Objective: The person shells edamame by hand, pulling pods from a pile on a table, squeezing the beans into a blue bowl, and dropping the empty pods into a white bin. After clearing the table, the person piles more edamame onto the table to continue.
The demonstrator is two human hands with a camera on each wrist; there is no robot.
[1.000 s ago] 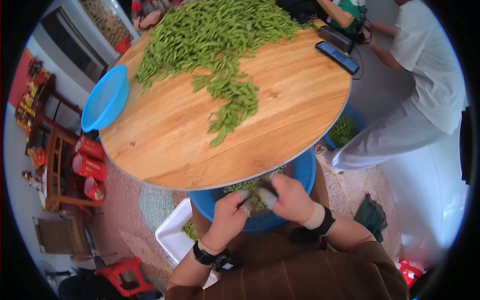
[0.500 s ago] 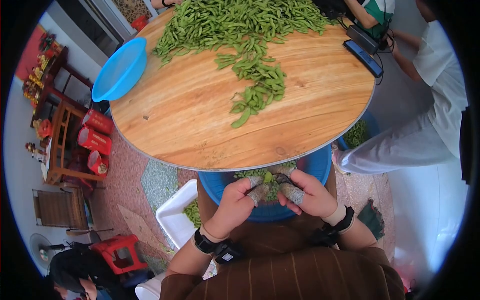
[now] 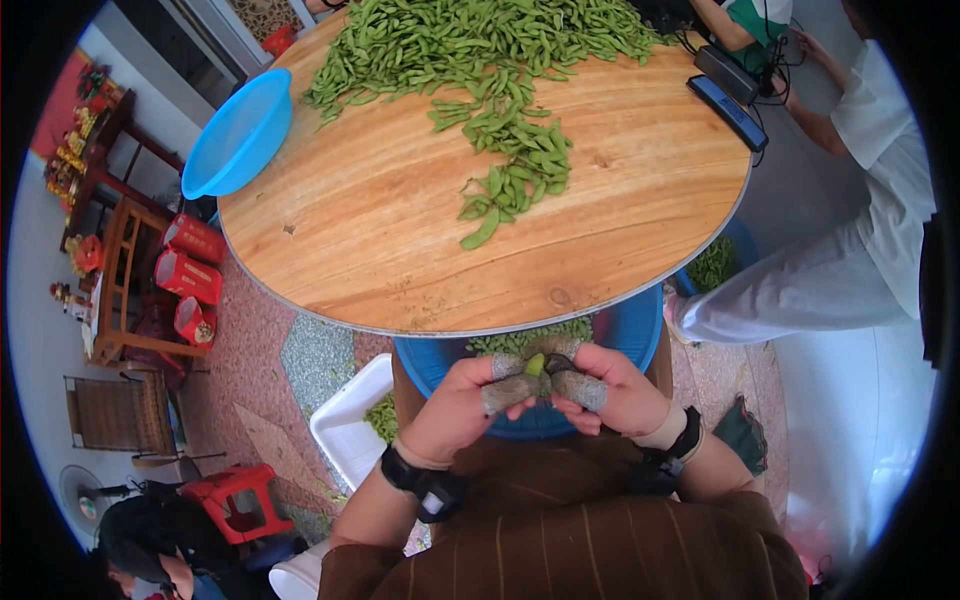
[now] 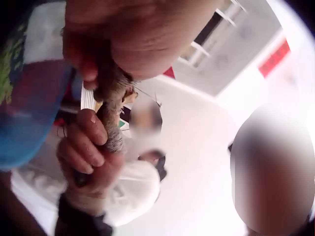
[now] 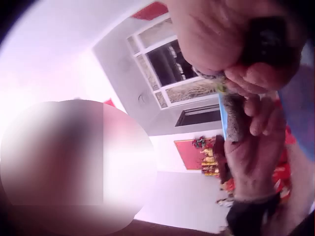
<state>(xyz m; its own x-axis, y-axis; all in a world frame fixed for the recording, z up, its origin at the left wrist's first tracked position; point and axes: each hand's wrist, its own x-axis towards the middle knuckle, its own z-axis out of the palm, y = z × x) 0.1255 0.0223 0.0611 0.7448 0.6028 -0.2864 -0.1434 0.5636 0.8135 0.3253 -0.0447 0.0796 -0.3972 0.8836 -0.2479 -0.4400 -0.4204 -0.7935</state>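
Over a blue basin (image 3: 418, 372), my left hand (image 3: 448, 405) and right hand (image 3: 632, 395) meet, thumbs and forefingers wrapped in worn grey coverings. Between the fingertips they pinch a green soybean pod (image 3: 537, 363), only a small part of which shows. The right wrist view catches a bit of the green pod (image 5: 222, 89) between the hands. Shelled green beans (image 3: 490, 344) lie in the basin, beyond the fingers. From the left wrist, the right hand (image 4: 91, 150) appears with its fingers curled.
A round wooden table (image 3: 380, 240) overhangs the basin, bearing a big heap of soybean pods (image 3: 480, 45), a light blue bowl (image 3: 240, 135) and a phone (image 3: 727, 113). Left of my legs stands a white tub (image 3: 345, 425) with pods. A person in a white shirt (image 3: 880, 150) stands at right.
The head view has shifted, so the table sits higher and further right. Both hands came closer together around the pod, which became visible between the fingertips.
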